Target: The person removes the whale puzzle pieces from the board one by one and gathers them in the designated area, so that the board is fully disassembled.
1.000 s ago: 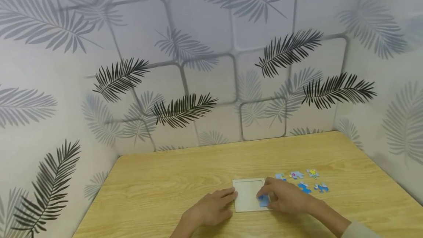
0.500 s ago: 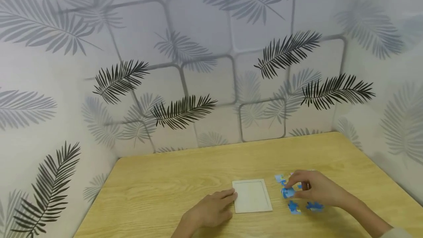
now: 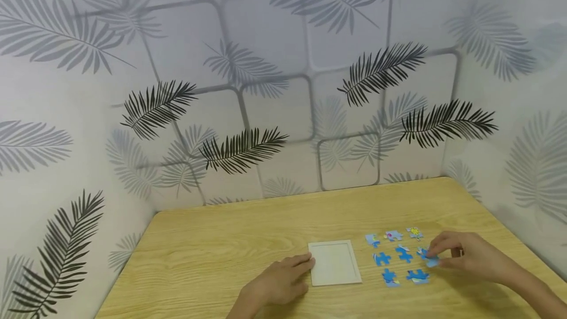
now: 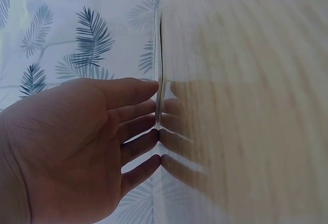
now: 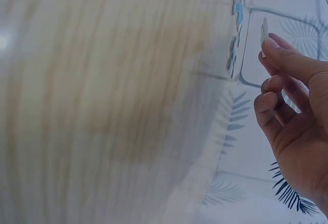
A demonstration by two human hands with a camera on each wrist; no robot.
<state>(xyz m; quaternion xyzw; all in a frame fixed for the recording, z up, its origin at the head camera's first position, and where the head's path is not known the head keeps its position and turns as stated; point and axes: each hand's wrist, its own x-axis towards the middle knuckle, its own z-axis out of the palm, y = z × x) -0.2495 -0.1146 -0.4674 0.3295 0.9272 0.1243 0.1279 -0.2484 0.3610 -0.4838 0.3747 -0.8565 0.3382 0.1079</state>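
A pale square puzzle tray (image 3: 335, 263) lies flat on the wooden table. Extended fingers of my left hand (image 3: 280, 279) touch its left edge; in the left wrist view that hand (image 4: 77, 142) has its fingertips at the tray's thin edge. To the right, my right hand (image 3: 471, 255) pinches a light blue jigsaw piece (image 3: 432, 262) between thumb and fingers. That piece (image 5: 264, 37) appears edge-on in the right wrist view, held above the table by the hand (image 5: 297, 96). Loose blue jigsaw pieces (image 3: 404, 254) lie in rows between tray and right hand.
The yellowish wooden table (image 3: 221, 245) reaches back to a wall (image 3: 283, 112) with a leaf print. A piece with a yellow sun (image 3: 414, 232) lies at the back right of the rows. Its neighbours sit close together with small gaps.
My right hand has carried the jigsaw piece rightward from over the tray, across the loose pieces, to their right side. My left hand stays at the tray's edge.
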